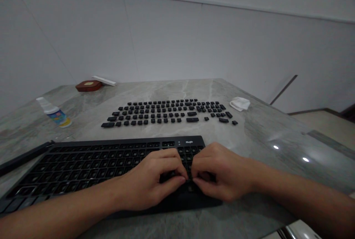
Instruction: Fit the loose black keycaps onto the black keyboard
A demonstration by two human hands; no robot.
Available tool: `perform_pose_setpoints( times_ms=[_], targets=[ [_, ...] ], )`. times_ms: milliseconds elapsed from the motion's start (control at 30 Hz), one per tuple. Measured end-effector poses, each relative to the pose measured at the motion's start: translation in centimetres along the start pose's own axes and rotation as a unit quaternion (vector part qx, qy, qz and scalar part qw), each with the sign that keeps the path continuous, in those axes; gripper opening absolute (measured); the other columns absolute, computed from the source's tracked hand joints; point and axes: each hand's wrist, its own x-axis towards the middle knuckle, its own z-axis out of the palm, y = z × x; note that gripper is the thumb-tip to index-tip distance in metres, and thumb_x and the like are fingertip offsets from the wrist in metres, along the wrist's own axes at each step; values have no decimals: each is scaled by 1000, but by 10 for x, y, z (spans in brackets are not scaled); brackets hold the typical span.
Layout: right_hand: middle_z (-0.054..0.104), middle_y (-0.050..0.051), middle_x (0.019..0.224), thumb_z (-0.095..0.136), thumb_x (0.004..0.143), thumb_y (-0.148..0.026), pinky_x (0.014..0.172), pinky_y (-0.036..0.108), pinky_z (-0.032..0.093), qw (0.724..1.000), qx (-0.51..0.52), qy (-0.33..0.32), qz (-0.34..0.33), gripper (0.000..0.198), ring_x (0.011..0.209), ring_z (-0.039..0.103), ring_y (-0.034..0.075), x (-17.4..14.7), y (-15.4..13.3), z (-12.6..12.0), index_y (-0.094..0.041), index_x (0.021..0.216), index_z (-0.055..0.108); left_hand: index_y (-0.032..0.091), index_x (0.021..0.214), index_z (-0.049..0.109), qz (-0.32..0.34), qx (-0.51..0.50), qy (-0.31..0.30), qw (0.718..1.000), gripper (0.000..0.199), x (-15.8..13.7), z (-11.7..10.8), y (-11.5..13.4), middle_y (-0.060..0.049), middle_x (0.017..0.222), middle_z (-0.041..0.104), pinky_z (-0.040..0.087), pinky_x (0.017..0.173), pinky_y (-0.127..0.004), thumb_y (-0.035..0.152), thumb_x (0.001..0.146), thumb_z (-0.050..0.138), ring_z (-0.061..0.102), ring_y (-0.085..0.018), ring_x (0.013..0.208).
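Observation:
A black keyboard lies across the near part of the table, most of its key sockets bare. Over its right end, my left hand is closed, thumb and fingertips pinched together low on the board. Facing it, my right hand is closed in a like pinch, its fingertips almost meeting those of the left. Whatever sits between the fingertips is too small and hidden to make out. Beyond the keyboard, removed black keycaps are laid out in rows that follow a keyboard's layout.
A spray bottle lies at the left. Toward the wall are a reddish-brown case and a white flat bar. A crumpled white tissue is right of the keycaps. A black strip adjoins the keyboard's left end on the marbled table.

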Motion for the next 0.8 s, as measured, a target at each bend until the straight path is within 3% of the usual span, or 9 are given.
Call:
perform_pose_setpoints(
  times_ms=[433, 800],
  targets=[
    [57, -2, 63, 54, 83, -14, 54, 23, 34, 999, -11, -38, -30, 9, 55, 48, 10, -3, 2, -7, -16, 77, 61, 19, 94, 70, 27, 108, -46, 993, 11, -4, 5, -1, -3, 96, 60, 46, 76, -30, 13, 94, 61, 58, -16, 85],
    [58, -1, 63, 53, 83, -13, 53, 24, 35, 998, -27, -44, -35, 11, 55, 49, 11, -3, 4, -4, -17, 76, 61, 17, 94, 66, 54, 134, -38, 989, 11, -3, 6, -2, -4, 95, 59, 45, 75, -31, 12, 95, 56, 57, -16, 83]
  ],
)
